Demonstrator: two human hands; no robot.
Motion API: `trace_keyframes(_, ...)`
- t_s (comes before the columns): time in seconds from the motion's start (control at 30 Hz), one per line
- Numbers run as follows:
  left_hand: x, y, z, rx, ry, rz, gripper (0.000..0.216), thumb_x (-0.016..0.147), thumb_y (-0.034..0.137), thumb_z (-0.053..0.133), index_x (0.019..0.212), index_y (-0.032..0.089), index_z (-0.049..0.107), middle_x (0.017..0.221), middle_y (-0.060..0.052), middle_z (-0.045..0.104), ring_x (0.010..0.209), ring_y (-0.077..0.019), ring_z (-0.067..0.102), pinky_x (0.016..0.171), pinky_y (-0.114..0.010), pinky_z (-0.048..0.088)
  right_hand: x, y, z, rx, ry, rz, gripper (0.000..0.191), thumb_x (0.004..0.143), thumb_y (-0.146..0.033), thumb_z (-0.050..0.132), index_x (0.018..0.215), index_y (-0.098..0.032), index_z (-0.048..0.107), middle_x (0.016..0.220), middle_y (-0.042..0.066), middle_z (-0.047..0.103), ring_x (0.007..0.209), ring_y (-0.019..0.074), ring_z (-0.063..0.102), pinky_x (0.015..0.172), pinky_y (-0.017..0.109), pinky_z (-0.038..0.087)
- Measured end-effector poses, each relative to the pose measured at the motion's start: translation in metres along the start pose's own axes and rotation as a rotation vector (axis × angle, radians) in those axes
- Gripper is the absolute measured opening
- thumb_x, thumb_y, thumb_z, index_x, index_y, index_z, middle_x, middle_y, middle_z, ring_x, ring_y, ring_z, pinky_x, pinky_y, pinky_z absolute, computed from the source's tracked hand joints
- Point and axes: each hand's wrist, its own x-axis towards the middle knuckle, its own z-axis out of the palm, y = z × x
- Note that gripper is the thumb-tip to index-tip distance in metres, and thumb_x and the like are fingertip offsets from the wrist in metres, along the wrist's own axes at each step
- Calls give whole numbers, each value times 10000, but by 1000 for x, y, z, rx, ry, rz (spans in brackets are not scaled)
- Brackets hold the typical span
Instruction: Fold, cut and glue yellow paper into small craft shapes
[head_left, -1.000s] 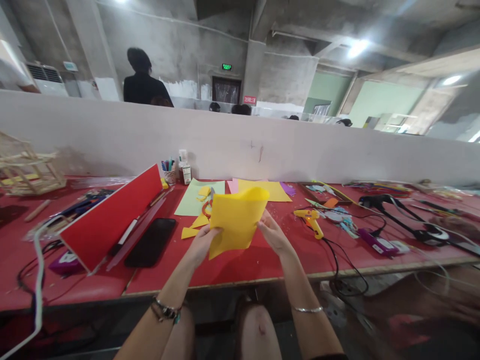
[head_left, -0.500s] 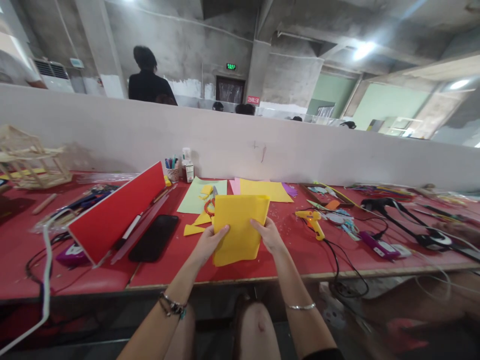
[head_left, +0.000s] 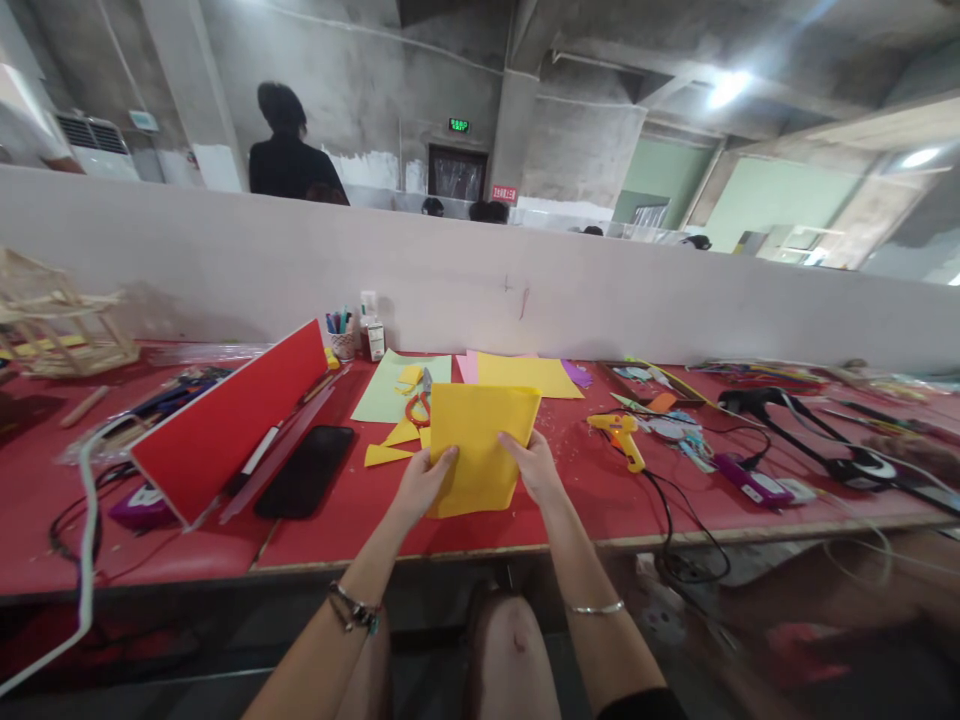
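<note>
A folded yellow paper sheet (head_left: pixel 480 440) is held over the red table (head_left: pixel 465 535) in front of me. My left hand (head_left: pixel 422 484) grips its lower left edge with the thumb on top. My right hand (head_left: pixel 534 466) pinches its right side, fingers closed on the paper. Just behind the sheet lie orange-handled scissors (head_left: pixel 417 407) on a light green sheet (head_left: pixel 379 395), with yellow paper scraps (head_left: pixel 382 455) beside them.
A red board (head_left: pixel 232 425) leans at the left beside a black phone (head_left: pixel 304 485). A yellow glue gun (head_left: pixel 621 432) with its cord lies to the right among craft clutter. A pen cup (head_left: pixel 341 338) stands by the grey partition. A person in black stands beyond it.
The yellow sheet went from curled and raised to folded flat and lower, nearer the table. Both hands came closer together on it.
</note>
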Motion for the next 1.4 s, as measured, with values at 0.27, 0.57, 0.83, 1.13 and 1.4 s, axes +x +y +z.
trace_keyframes(0.27,-2,1,1,-26,-12,1,322,493,397,684,651,132,595,668,-43,669,581,-161,603,510,-212,436,2,-1,0,-36,-1,-21,292,495,-338,673,710,-155,602,684,31,668,643,196,613,596,305,476)
trace_keyframes(0.57,-1,11,1,125,59,41,118,640,265,570,656,149,589,605,-13,634,551,-148,566,508,-211,405,0,-8,2,-128,-125,-5,358,501,-383,655,771,-160,582,724,40,661,686,207,608,625,322,478)
trace_keyframes(0.83,-6,59,-21,701,64,255,189,649,176,520,463,191,496,501,-8,555,540,-171,508,513,-217,321,1,-39,0,-437,85,-545,400,731,-394,434,1074,-190,405,1005,87,516,948,168,493,810,314,403)
trace_keyframes(1.13,-19,95,-29,747,-282,-30,101,597,205,546,498,185,552,450,34,558,505,-151,517,455,-186,327,-8,-68,26,-819,-282,-640,233,788,-318,378,674,-162,509,587,-22,463,558,92,430,531,189,320)
trace_keyframes(1.4,-19,88,-32,753,-373,129,168,615,231,576,774,181,604,707,1,629,658,-183,559,540,-195,370,-6,-58,27,-727,-256,-547,271,766,-317,401,540,-172,364,514,-51,291,495,68,298,470,184,219)
